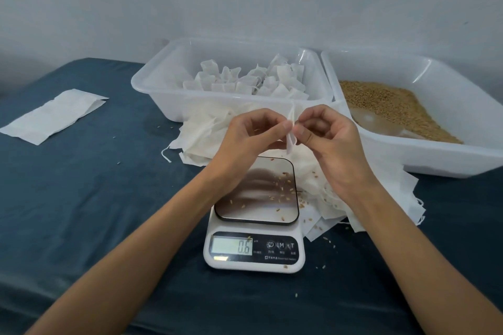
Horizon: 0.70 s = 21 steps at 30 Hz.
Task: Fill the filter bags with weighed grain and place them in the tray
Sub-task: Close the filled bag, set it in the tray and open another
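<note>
Fingertips of my left hand [253, 133] and right hand [324, 130] each pinched one thin white paper filter bag [290, 141] above the white digital scale's [255, 226] far edge; it seemed feather-light, limp, tear-prone; best gripped at its mouth edges.

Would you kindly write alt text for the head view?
Both hands, left hand and right hand, pinch an empty filter bag above a scale reading 0.6. Behind sit a tray of filled bags and a tub of grain.
</note>
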Available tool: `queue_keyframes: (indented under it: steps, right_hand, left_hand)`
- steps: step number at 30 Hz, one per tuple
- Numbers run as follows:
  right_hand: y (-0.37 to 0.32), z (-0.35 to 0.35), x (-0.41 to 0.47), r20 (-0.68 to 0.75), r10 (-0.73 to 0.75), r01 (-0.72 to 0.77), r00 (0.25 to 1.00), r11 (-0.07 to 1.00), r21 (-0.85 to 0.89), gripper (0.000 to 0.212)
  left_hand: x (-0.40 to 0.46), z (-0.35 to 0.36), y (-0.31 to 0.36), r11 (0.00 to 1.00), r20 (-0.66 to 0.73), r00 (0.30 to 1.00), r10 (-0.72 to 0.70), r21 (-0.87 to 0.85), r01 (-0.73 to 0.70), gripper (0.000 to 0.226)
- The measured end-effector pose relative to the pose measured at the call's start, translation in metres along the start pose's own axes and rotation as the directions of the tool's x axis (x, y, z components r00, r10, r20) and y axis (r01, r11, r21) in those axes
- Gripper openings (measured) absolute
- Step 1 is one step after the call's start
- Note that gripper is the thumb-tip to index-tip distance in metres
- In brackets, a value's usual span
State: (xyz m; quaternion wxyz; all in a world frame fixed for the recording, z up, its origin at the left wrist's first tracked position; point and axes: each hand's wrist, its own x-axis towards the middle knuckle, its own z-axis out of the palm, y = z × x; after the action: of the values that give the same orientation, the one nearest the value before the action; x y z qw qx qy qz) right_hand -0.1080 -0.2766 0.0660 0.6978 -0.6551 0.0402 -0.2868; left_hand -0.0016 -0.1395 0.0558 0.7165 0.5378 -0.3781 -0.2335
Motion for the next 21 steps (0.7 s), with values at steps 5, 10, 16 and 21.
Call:
queue_keyframes:
  steps: [5, 10, 16, 21]
  right_hand:
    - [0.0004, 0.0000, -0.0001, -0.023, -0.274, 0.235, 0.962, 0.862, -0.450, 0.020]
    - [0.0046, 0.0031, -0.0037, 0.068, -0.411, 0.325, 0.909, 0.596, -0.735, 0.025]
    - [-0.0003, 0.0056, -0.0052, 0.023, -0.433, 0.317, 0.901, 0.622, -0.716, 0.018]
    - [-0.0028, 0.0065, -0.0076, 0.035, -0.383, 0.289, 0.923, 0.631, -0.720, 0.016]
  left_hand:
    - [0.0030, -0.0026, 0.0015, 1.000, -0.091, 0.995, -0.030, -0.004, 0.029, 0.013]
    - [0.0015, -0.0022, 0.0039, 0.995, -0.112, 0.994, -0.012, 0.100, 0.023, 0.008]
    - [0.0014, -0.0050, 0.0047, 0.993, -0.138, 0.990, 0.003, 0.116, 0.013, 0.013]
    - [0.0003, -0.0022, 0.0053, 0.986, -0.115, 0.993, 0.030, 0.166, -0.011, 0.011]
